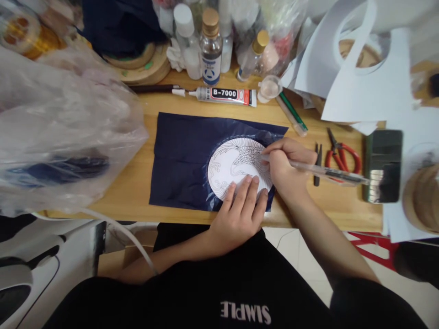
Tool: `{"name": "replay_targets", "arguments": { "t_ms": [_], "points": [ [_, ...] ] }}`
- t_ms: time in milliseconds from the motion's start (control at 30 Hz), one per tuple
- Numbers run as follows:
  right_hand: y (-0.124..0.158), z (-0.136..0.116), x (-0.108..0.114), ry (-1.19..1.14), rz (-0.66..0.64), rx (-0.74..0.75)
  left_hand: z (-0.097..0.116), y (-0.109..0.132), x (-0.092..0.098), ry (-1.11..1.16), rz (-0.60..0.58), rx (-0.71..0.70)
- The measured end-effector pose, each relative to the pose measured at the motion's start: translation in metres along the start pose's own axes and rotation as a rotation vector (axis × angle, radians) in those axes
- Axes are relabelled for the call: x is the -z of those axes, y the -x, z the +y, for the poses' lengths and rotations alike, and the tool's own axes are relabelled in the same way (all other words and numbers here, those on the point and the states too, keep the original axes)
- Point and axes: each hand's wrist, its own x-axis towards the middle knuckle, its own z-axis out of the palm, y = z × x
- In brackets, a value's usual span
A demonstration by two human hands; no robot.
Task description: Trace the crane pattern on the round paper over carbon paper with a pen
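A round white paper [224, 167] printed with a line drawing of a bird lies on a dark blue sheet [181, 160]. My left hand [240, 210] rests with its fingers laid out over the paper's lower edge, holding nothing. Pinched in my right hand [288, 167] is a clear-barrelled pen [325, 172], slanted so that its tip meets the drawing's right part. The exact contact point of the tip is partly covered by my fingers.
Behind the sheet lie a B-7000 glue tube [224, 95] and a green pen [293, 110]. Red-handled pliers [343, 155], black tweezers [318, 164] and a phone [383, 164] are on the right. Bottles [210, 50] stand at the back. A plastic bag [68, 119] covers the left.
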Motion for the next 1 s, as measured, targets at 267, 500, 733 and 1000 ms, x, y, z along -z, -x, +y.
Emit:
{"name": "replay_targets", "arguments": {
  "t_ms": [267,500,733,1000],
  "points": [
    [0.0009,0.0040,0.0003,-0.006,0.004,0.006,-0.0002,-0.0004,0.0007,0.019,-0.010,0.004],
    [0.0010,0.0042,0.0002,-0.040,0.007,0.031,-0.0011,-0.0014,0.0026,0.017,-0.006,-0.002],
    [0.0006,0.0037,0.0014,-0.055,0.008,0.022,0.0000,0.0001,0.0009,0.040,-0.007,0.008],
    [0.0014,0.0039,0.0005,-0.060,0.036,-0.006,-0.0002,-0.0003,0.0012,0.050,-0.002,0.005]
  ]
}}
